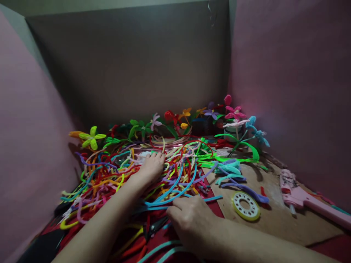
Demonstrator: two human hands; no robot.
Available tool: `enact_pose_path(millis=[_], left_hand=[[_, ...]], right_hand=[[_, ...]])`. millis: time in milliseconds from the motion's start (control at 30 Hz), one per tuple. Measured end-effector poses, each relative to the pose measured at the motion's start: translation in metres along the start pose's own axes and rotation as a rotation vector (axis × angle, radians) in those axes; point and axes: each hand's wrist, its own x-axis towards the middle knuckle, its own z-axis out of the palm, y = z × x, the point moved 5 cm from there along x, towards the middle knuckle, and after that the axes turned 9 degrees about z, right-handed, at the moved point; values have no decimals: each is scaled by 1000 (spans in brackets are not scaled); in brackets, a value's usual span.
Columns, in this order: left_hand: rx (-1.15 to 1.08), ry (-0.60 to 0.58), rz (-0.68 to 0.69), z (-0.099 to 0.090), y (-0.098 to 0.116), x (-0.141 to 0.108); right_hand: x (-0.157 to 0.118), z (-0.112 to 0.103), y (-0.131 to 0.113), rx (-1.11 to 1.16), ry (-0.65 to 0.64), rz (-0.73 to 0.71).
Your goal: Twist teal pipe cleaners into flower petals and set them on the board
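Note:
Reaching forward, my left hand (pixel 152 168) lies over a tangled pile of colourful pipe cleaners (pixel 106 179), its fingers stretched and touching the strands. A white and pale blue bundle (pixel 145 156) is by its fingertips. Nearer to me, my right hand (pixel 192 221) is closed, with blue pipe cleaners (pixel 156 204) at its curled fingers; its palm side is hidden. Dark-bladed scissors (pixel 153 228) with red handles lie open just left of it. Pale turquoise pipe cleaners (pixel 161 250) run below it on the red cloth (pixel 216 206).
Pipe-cleaner flowers (pixel 93 138) stand along the back. On the brown board (pixel 274 226) at right lie a round yellow-rimmed spool (pixel 246 206), purple pieces (pixel 244 190), turquoise pieces (pixel 229 168) and a pink glue gun (pixel 304 197). Pink panels (pixel 290 91) rise at both sides.

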Motion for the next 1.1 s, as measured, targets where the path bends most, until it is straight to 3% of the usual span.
enact_pose_path(millis=[333, 667, 833, 1100], left_hand=[[-27, 59, 97, -10, 11, -24], [-241, 35, 49, -10, 14, -30], [-217, 87, -96, -9, -7, -28], [-412, 335, -275, -24, -56, -15]], right_hand=[[-3, 11, 2, 3, 150, -79], [-2, 17, 3, 10, 105, -69], [-4, 19, 2, 27, 90, -83], [-5, 16, 1, 27, 102, -88]])
